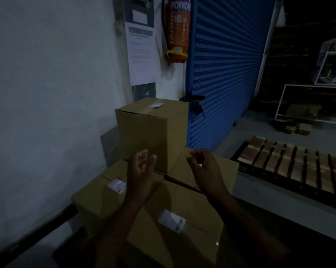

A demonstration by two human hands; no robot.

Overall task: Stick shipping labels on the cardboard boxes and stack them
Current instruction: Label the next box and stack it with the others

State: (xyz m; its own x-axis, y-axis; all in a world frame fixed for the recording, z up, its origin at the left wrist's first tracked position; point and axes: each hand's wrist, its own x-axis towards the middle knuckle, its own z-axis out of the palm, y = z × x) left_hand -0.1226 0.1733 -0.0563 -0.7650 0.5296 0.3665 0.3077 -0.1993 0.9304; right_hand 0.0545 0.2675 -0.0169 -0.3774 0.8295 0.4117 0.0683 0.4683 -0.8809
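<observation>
Two bare hands are up in the air in front of a stack of brown boxes, and neither one holds anything. The left hand [142, 167] is just in front of the top box [149, 132], with its fingers loosely bent and a little apart. The right hand [204, 167] is to the right of the top box, and its fingers are curled in softly with the thumb close to them. The top box stands tall on the boxes under it and has a small white label [156, 105] on its lid. Below the top box, on the left, is a lower box [97, 194] with a white label [117, 185] on top. Nearer to the person than the top box is a front box [175, 229], and it too has a white label [172, 222] on top. Behind the top box is a pale wall [47, 74] with a paper notice [142, 55] and a red fire extinguisher [178, 31] on it. To the right of the top box is a blue shutter [225, 70], and farther right a wooden pallet [291, 167] lies on the floor.
</observation>
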